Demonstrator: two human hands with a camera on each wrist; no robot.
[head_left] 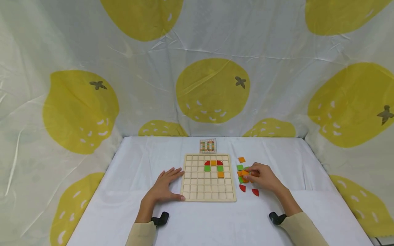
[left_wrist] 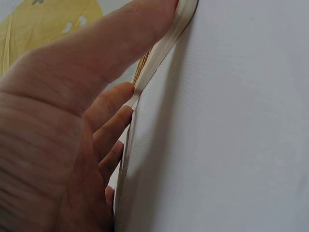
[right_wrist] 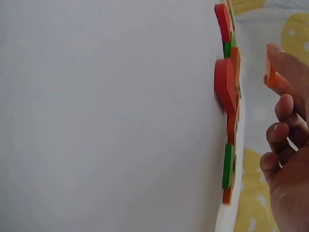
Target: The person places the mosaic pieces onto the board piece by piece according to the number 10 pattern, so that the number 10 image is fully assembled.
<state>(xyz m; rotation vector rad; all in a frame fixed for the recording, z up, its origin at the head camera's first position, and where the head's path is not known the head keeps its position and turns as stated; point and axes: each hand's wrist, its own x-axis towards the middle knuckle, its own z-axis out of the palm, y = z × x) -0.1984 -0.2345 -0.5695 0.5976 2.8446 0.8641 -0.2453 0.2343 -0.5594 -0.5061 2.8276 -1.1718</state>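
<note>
A wooden grid board (head_left: 198, 188) lies on the table, with red quarter-round, orange and green pieces in its upper right cells. My left hand (head_left: 165, 186) rests at the board's left edge, fingers spread, thumb at the lower left corner; the left wrist view shows the hand (left_wrist: 63, 125) against the board's rim (left_wrist: 166, 38). Over the loose pieces right of the board, my right hand (head_left: 264, 176) pinches an orange piece (head_left: 245, 173). In the right wrist view the hand (right_wrist: 292, 111) holds the orange piece (right_wrist: 271, 67) between thumb and forefinger, above the table.
A small pattern card (head_left: 208, 146) lies behind the board. Loose green, orange and red pieces, among them a green square (head_left: 240, 167) and a red quarter-round (head_left: 255, 192), lie right of the board. A lemon-print cloth (head_left: 212, 92) hangs behind the table and at its sides.
</note>
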